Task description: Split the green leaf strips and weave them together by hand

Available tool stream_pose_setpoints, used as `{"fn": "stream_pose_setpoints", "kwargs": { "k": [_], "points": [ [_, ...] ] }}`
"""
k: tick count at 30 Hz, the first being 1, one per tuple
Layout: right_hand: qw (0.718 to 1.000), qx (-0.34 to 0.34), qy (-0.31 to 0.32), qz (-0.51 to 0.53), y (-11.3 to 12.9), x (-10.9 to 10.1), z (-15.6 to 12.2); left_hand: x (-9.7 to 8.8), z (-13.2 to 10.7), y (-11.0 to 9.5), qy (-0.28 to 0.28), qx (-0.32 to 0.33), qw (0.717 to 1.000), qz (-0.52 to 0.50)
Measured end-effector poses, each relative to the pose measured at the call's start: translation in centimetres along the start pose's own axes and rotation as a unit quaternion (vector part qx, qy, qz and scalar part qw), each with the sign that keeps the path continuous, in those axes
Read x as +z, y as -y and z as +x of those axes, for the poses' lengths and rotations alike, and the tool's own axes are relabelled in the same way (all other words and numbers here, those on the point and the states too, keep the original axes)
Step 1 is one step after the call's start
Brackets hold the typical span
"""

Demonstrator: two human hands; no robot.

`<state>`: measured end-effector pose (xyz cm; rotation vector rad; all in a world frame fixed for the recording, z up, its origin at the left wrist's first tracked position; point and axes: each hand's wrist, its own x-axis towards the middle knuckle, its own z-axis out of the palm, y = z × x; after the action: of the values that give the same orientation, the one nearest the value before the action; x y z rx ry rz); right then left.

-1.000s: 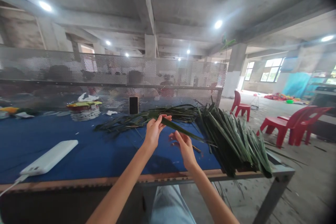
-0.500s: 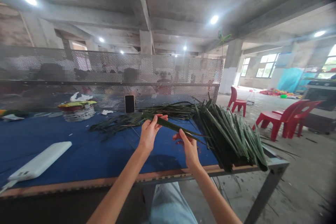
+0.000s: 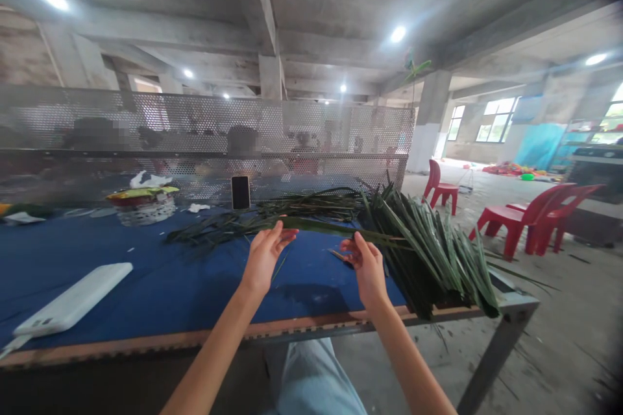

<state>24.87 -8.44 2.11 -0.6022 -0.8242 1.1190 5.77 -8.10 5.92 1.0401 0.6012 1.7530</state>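
A long green leaf point(image 3: 321, 227) stretches between my hands above the blue tabletop point(image 3: 195, 292). My left hand point(image 3: 263, 256) pinches its left end between thumb and fingers. Farther along to the right, my right hand point(image 3: 367, 266) grips the same leaf, whose narrow tip runs on over a thick stack of green leaves point(image 3: 428, 246) at the table's right end. Behind my hands lies a loose pile of thin leaf strips point(image 3: 316, 206), with more leaf scraps point(image 3: 209, 230) to the left. A small brownish strip point(image 3: 341, 256) shows beside my right fingers.
A phone point(image 3: 240, 192) stands upright near the perforated metal screen point(image 3: 195, 123). A white power bank point(image 3: 73, 298) lies front left, and a white basket point(image 3: 146, 211) with yellow-green stuff sits behind it. Red chairs point(image 3: 523, 217) stand on the floor to the right.
My hands have moved apart, left hand leftward and right hand rightward along the leaf. The leaf is now drawn out nearly level, where before it slanted down to the right.
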Motion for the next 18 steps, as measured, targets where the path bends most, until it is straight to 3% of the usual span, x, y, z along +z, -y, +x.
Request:
{"fn": "stream_pose_setpoints", "kwargs": {
  "k": [5, 7, 12, 18],
  "points": [
    [0.996, -0.026, -0.044, 0.068, 2.2, -1.6, 1.2, -2.1, -0.3, -1.7, -0.055, -0.103, 0.988, -0.102],
    [0.996, -0.036, -0.049, 0.072, 2.8, -2.1, 1.3, -2.6, 0.0, -2.4, -0.073, -0.110, 0.985, -0.113],
    [0.996, -0.041, -0.057, 0.052, 3.0, -2.9, 0.9, -3.5, 1.0, -3.4, -0.107, -0.048, 0.989, -0.088],
    [0.998, -0.037, -0.029, -0.035, 1.9, -2.9, -0.3, -4.2, 2.8, -4.5, -0.145, 0.104, 0.984, -0.012]
  ]
}}
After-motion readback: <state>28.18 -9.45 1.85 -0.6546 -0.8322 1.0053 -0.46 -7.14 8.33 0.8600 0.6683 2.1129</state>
